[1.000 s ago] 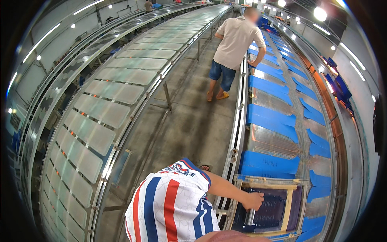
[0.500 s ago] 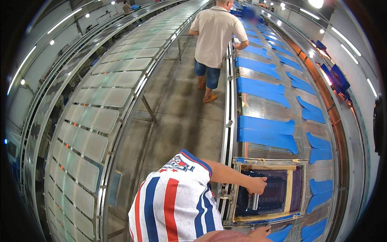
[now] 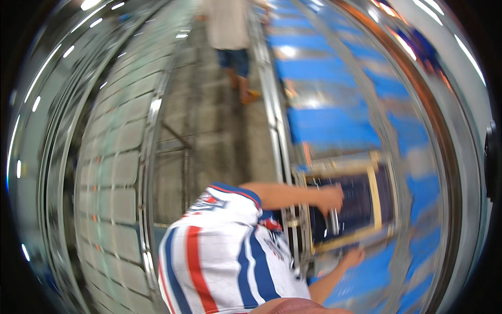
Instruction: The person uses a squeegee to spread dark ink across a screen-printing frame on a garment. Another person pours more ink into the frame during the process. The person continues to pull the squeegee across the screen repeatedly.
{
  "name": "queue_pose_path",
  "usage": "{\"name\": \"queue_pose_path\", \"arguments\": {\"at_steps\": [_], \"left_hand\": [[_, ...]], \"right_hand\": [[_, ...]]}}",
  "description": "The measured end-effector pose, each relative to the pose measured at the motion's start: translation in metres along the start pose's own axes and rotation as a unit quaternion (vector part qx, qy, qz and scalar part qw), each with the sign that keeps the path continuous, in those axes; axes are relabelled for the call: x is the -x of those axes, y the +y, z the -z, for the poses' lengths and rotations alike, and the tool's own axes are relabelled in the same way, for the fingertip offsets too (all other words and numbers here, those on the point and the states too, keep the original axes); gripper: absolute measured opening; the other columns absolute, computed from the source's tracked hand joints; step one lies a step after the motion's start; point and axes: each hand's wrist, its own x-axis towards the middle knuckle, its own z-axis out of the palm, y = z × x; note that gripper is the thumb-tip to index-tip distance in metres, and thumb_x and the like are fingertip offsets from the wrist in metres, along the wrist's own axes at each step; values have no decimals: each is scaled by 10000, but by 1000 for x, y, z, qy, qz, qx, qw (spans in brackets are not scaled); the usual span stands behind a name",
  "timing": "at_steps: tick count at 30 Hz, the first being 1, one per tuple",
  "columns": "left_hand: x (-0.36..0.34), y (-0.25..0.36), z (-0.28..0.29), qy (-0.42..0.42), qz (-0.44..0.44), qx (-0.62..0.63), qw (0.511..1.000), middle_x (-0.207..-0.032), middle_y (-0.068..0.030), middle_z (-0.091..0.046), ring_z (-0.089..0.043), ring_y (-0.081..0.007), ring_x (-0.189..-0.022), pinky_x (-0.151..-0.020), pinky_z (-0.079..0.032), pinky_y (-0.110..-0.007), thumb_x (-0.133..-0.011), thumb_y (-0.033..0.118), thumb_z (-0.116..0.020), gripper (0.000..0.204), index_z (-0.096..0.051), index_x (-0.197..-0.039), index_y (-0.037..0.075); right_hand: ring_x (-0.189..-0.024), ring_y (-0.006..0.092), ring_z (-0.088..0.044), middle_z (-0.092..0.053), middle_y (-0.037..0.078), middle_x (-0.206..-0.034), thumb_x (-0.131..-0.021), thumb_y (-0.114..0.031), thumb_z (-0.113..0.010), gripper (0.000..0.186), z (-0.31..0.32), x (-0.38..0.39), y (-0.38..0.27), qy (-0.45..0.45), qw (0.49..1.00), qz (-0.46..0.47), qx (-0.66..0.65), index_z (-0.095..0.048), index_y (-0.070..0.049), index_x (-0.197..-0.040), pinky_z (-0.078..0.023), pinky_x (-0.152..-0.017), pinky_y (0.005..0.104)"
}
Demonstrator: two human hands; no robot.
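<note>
My left hand (image 3: pixel 330 199) is closed around a squeegee, whose shiny metal bar (image 3: pixel 334 223) shows below the fingers. The squeegee stands inside a screen-printing frame (image 3: pixel 340 242) with a dark mesh and dark ink along the left part. Tan tape (image 3: pixel 374 196) edges the mesh on its right. My right hand (image 3: pixel 354 257) is just outside the frame's near edge, over the blue pieces; motion blur hides its fingers, and I cannot tell whether it touches the frame. Flat blue cut fabric pieces (image 3: pixel 334 125) lie in rows on the long printing table beyond the frame.
A metal rail (image 3: pixel 280 136) runs along the table's left side. Past the aisle floor (image 3: pixel 209 131) is another long table with pale panels (image 3: pixel 125 204). A person (image 3: pixel 227 31) in a light shirt and blue shorts stands in the aisle ahead, beside the blue pieces.
The whole view has shifted and blurred. My right hand has come further into view beside the frame's near edge. My left hand still grips the squeegee inside the frame.
</note>
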Motion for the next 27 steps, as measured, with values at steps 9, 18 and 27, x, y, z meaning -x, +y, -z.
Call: {"name": "queue_pose_path", "arguments": {"at_steps": [9, 18, 27], "left_hand": [[25, 4, 37, 20, -27, 131, 991, -785, -24, -670, -634, -241, -811, -808, -422, -394, -677, 273, -852, 213, -737, -815, 158], [-41, -37, 25, -87, -91, 139, 982, -831, -37, -713, -670, -247, -833, -770, -407, -402, -698, 306, -855, 241, -746, -835, 141], [-188, -98, 26, -12, -83, 162, 983, -774, -110, -708, -683, -340, -783, -710, -511, -449, -722, 366, -833, 279, -731, -818, 125]], "right_hand": [[-775, 185, -600, -671, 100, -888, -1001, -292, -620, 340, 73, 134, -37, 40, 992, -93, 74, -659, -45, -1231, -490, -731, 339], [-805, 346, -631, -678, 135, -877, -960, -106, -652, 136, 50, 243, -48, 66, 968, 53, 237, -693, -46, -1075, -506, -715, 423], [-786, 349, -658, -700, 160, -896, -931, -99, -668, 140, 48, 242, -41, 108, 968, 25, 224, -703, -41, -1053, -535, -696, 420]]}}
